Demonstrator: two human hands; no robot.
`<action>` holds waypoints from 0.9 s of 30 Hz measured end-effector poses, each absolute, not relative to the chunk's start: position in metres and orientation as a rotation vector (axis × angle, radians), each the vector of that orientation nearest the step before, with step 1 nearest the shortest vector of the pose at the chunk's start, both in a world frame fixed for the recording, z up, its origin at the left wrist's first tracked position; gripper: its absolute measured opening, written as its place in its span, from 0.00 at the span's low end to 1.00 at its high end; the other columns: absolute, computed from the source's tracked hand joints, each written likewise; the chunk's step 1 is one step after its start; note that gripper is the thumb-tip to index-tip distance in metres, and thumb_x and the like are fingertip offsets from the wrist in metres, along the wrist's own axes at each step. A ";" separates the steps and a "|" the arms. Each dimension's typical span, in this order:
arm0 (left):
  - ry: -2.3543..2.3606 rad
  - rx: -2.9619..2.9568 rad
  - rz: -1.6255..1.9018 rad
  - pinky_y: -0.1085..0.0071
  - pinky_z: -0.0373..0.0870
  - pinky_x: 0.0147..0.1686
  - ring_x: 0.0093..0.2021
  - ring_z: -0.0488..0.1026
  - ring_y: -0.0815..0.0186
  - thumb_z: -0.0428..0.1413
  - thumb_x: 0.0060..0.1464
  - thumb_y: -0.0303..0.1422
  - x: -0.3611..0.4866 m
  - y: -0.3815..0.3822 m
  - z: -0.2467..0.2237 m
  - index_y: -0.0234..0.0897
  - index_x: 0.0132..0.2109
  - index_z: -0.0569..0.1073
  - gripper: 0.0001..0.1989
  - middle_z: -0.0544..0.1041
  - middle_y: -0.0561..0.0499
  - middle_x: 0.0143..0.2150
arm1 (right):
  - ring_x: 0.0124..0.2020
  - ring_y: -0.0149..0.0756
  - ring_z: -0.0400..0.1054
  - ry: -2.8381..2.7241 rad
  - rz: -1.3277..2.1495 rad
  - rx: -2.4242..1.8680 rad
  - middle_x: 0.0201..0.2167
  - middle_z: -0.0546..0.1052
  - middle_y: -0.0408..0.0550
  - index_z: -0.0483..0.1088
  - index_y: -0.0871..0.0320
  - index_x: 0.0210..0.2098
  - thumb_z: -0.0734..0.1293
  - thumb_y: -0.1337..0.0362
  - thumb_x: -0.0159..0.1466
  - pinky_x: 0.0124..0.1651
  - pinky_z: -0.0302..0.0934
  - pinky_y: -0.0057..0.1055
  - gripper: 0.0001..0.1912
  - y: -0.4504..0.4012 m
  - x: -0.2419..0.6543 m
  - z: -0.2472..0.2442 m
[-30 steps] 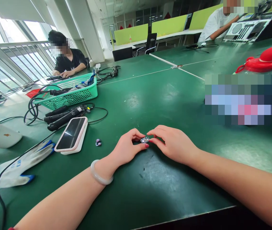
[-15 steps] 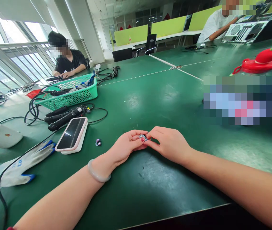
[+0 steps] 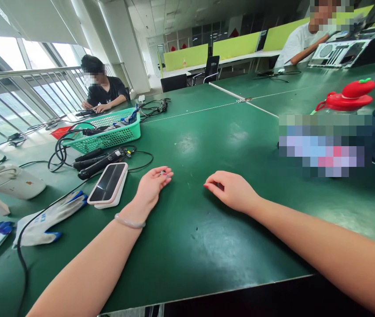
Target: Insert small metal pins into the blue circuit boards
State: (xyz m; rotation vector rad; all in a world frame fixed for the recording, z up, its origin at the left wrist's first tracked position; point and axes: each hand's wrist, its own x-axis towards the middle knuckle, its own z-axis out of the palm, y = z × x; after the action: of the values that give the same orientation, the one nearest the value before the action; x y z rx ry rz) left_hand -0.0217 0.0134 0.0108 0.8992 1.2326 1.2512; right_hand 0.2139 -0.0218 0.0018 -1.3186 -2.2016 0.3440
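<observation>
Low over the green table, my left hand (image 3: 152, 187) is closed with a tiny silvery-blue piece (image 3: 163, 173) at its fingertips. The piece is too small to name, and the fingers cover part of it. A pale bangle (image 3: 130, 221) circles the left wrist. To the right, apart from the left, is my right hand (image 3: 232, 190), its fingers curled in toward the thumb. Anything in that pinch is hidden. Nearest to the left hand lies a phone (image 3: 107, 182), resting tilted on a white object.
A green basket (image 3: 108, 135) holding cables and tools stands back left, with black handheld devices (image 3: 100, 163) before it. Gloves (image 3: 50, 218) and a black cable lie at left. A red-lidded bottle (image 3: 349, 99) stands right. Two people sit across the table, one beside a computer case (image 3: 337, 53).
My hands have separated: the left has moved left and away from me with the small piece, while the right stays nearly in place. The little purple items by the phone no longer show.
</observation>
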 end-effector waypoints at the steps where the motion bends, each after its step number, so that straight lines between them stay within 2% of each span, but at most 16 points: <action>1: 1.277 0.874 1.317 0.73 0.71 0.41 0.36 0.75 0.71 0.53 0.48 0.18 -0.030 0.020 0.009 0.30 0.37 0.72 0.09 0.76 0.46 0.38 | 0.30 0.31 0.66 -2.186 0.360 -1.330 0.30 0.74 0.44 0.71 0.56 0.31 0.60 0.60 0.65 0.34 0.57 0.28 0.12 -0.020 0.216 0.002; 4: 1.458 0.905 1.478 0.72 0.71 0.41 0.33 0.74 0.73 0.52 0.46 0.17 -0.050 0.036 0.004 0.30 0.39 0.71 0.11 0.75 0.46 0.38 | 0.30 0.32 0.66 -2.151 0.372 -1.367 0.30 0.75 0.45 0.71 0.56 0.31 0.59 0.61 0.65 0.34 0.58 0.29 0.12 -0.018 0.220 0.003; 7: 1.675 1.157 1.482 0.70 0.70 0.43 0.36 0.74 0.71 0.51 0.46 0.19 -0.060 0.043 -0.001 0.30 0.43 0.72 0.15 0.76 0.45 0.40 | 0.30 0.33 0.66 -2.152 0.371 -1.376 0.30 0.75 0.46 0.72 0.56 0.31 0.59 0.61 0.64 0.34 0.58 0.29 0.12 -0.017 0.221 0.002; 12: 1.951 1.825 1.006 0.60 0.67 0.48 0.40 0.75 0.59 0.53 0.49 0.26 -0.057 0.035 0.000 0.35 0.42 0.77 0.13 0.79 0.45 0.35 | 0.32 0.33 0.67 -2.194 0.390 -1.341 0.30 0.75 0.46 0.72 0.56 0.31 0.59 0.62 0.64 0.35 0.58 0.30 0.12 -0.015 0.221 -0.001; 16: 2.030 2.294 0.704 0.63 0.66 0.49 0.46 0.73 0.57 0.50 0.52 0.25 -0.052 0.026 0.006 0.35 0.44 0.77 0.15 0.77 0.43 0.46 | 0.33 0.34 0.68 -2.220 0.415 -1.337 0.32 0.76 0.46 0.72 0.56 0.31 0.59 0.63 0.64 0.36 0.59 0.30 0.12 -0.015 0.221 -0.001; 22: 2.147 2.252 0.535 0.64 0.67 0.45 0.43 0.73 0.57 0.54 0.51 0.31 -0.052 0.025 0.010 0.36 0.43 0.78 0.13 0.78 0.44 0.43 | 0.32 0.33 0.67 -2.255 0.418 -1.334 0.30 0.75 0.46 0.72 0.57 0.31 0.59 0.63 0.64 0.35 0.58 0.30 0.11 -0.014 0.222 0.000; 27: 2.145 2.120 0.599 0.64 0.66 0.43 0.41 0.73 0.58 0.55 0.50 0.34 -0.048 0.026 0.012 0.40 0.42 0.78 0.13 0.79 0.46 0.39 | 0.32 0.33 0.67 -2.256 0.419 -1.331 0.30 0.75 0.45 0.72 0.56 0.31 0.60 0.63 0.63 0.36 0.58 0.30 0.11 -0.012 0.223 -0.002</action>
State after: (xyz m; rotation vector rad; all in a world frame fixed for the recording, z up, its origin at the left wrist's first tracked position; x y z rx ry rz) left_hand -0.0477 0.0256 0.0116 2.1203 2.1449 0.5989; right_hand 0.2234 -0.0119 -0.0023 -1.3315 -2.2562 0.4189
